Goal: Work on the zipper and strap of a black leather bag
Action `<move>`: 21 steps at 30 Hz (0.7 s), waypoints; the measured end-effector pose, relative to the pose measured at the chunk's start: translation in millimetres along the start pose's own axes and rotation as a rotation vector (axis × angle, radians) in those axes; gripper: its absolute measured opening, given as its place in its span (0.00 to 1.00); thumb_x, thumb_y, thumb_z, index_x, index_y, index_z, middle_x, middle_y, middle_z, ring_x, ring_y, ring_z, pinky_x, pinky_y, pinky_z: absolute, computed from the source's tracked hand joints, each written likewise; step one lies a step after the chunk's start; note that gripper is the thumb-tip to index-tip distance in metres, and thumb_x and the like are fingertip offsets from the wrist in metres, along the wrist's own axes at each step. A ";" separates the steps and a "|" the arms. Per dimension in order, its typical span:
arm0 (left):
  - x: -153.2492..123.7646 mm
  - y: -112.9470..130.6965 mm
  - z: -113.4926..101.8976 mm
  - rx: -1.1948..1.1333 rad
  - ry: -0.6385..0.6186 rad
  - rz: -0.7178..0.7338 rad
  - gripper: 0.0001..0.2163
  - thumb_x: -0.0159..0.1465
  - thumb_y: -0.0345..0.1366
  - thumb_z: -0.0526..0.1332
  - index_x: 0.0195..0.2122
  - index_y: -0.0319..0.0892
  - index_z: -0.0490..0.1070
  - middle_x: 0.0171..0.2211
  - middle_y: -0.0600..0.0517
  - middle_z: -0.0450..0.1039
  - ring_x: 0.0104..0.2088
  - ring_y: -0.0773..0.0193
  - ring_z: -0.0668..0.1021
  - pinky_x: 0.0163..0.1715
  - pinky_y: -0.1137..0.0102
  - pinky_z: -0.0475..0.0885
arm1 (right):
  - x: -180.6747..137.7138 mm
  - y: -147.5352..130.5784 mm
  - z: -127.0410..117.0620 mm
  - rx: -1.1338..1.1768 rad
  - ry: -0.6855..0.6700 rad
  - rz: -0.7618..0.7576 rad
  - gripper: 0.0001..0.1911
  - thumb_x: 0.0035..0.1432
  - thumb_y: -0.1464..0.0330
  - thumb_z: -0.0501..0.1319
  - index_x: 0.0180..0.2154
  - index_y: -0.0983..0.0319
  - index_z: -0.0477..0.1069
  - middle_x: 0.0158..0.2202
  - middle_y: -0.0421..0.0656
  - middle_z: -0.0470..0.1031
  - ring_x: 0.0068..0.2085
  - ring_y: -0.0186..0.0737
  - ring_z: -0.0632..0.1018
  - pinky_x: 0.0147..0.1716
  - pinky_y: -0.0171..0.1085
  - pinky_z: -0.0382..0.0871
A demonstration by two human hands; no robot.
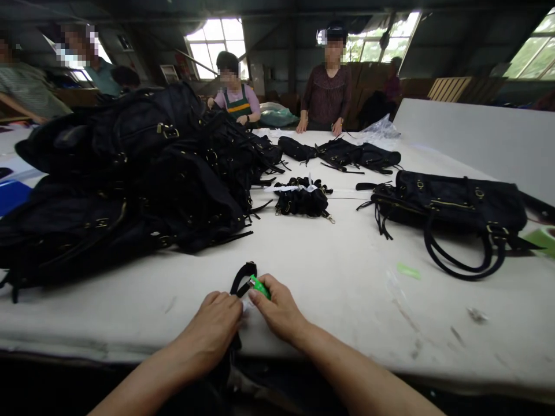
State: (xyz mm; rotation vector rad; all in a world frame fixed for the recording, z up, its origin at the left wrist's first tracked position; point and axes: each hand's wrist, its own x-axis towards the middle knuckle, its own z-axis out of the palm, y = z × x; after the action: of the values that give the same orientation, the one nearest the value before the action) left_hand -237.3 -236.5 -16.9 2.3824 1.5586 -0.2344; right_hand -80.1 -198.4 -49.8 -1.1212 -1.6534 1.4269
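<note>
My right hand [281,307] is closed round a green lighter [262,288], its metal end pointing left. That end is close to a black strap [236,279], which loops up from between my hands over the front part of the table. My left hand [215,323] grips the strap with the fingers curled in. More dark material hangs below my left hand at the table edge. Whether there is a flame cannot be seen. A small whitish scrap shows between my hands.
A white table [329,277] bears a large pile of black bags [173,167] at left, a bundle of straps [302,199] at centre and a black handbag [455,205] at right. Flat black bags [355,153] lie farther back. Two people [328,95] stand across the table; others are at far left.
</note>
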 end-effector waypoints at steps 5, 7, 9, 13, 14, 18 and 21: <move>-17.5 2.7 13.4 -0.049 0.146 0.043 0.11 0.66 0.30 0.45 0.32 0.44 0.64 0.31 0.55 0.68 0.36 0.63 0.70 0.54 0.57 0.55 | -20.8 26.1 -5.8 -0.031 0.037 -0.155 0.15 0.65 0.59 0.50 0.38 0.60 0.70 0.28 0.37 0.69 0.30 0.35 0.68 0.32 0.33 0.62; -21.9 6.1 21.3 -0.086 0.199 0.068 0.10 0.65 0.29 0.46 0.31 0.44 0.64 0.29 0.57 0.67 0.37 0.64 0.71 0.58 0.54 0.48 | -25.5 30.3 -6.8 -0.029 0.048 -0.196 0.17 0.67 0.59 0.47 0.41 0.60 0.70 0.30 0.38 0.70 0.30 0.35 0.69 0.32 0.33 0.63; -24.2 8.4 29.0 -0.126 0.255 0.105 0.09 0.65 0.29 0.47 0.30 0.45 0.63 0.28 0.58 0.67 0.36 0.66 0.72 0.59 0.53 0.46 | -27.5 34.5 -6.2 -0.004 0.078 -0.205 0.17 0.67 0.59 0.46 0.44 0.60 0.68 0.29 0.39 0.70 0.29 0.35 0.69 0.32 0.33 0.63; -25.5 6.2 37.4 -0.298 0.303 0.117 0.08 0.65 0.32 0.48 0.30 0.45 0.63 0.26 0.58 0.65 0.31 0.65 0.70 0.55 0.54 0.53 | -28.3 39.5 -4.2 0.071 0.110 -0.160 0.13 0.68 0.61 0.46 0.46 0.60 0.62 0.28 0.38 0.72 0.27 0.35 0.70 0.29 0.33 0.63; -25.8 5.1 37.2 -0.374 0.299 0.081 0.07 0.65 0.34 0.49 0.30 0.45 0.62 0.27 0.57 0.65 0.33 0.63 0.70 0.53 0.56 0.57 | -28.8 38.9 -4.3 0.057 0.108 -0.163 0.11 0.68 0.62 0.46 0.45 0.60 0.62 0.28 0.38 0.72 0.27 0.35 0.70 0.29 0.34 0.63; -28.4 5.1 27.6 -0.804 0.165 -0.191 0.09 0.64 0.45 0.53 0.35 0.46 0.63 0.31 0.55 0.67 0.35 0.61 0.70 0.38 0.65 0.66 | -33.9 30.6 -8.2 -0.070 0.082 -0.208 0.07 0.66 0.66 0.49 0.39 0.60 0.64 0.29 0.39 0.72 0.29 0.37 0.71 0.32 0.35 0.62; -30.5 8.4 18.2 -1.101 0.083 -0.333 0.13 0.63 0.48 0.56 0.42 0.47 0.63 0.30 0.57 0.68 0.32 0.64 0.69 0.34 0.69 0.65 | -38.6 25.9 -12.1 -0.110 0.089 -0.202 0.09 0.65 0.65 0.49 0.41 0.60 0.65 0.29 0.40 0.71 0.30 0.39 0.72 0.33 0.36 0.62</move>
State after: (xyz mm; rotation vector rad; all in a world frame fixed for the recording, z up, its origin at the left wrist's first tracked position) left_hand -241.6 -272.0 -24.1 1.2893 1.5151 0.5356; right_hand -49.1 -227.9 -71.5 -1.0291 -1.7453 1.1551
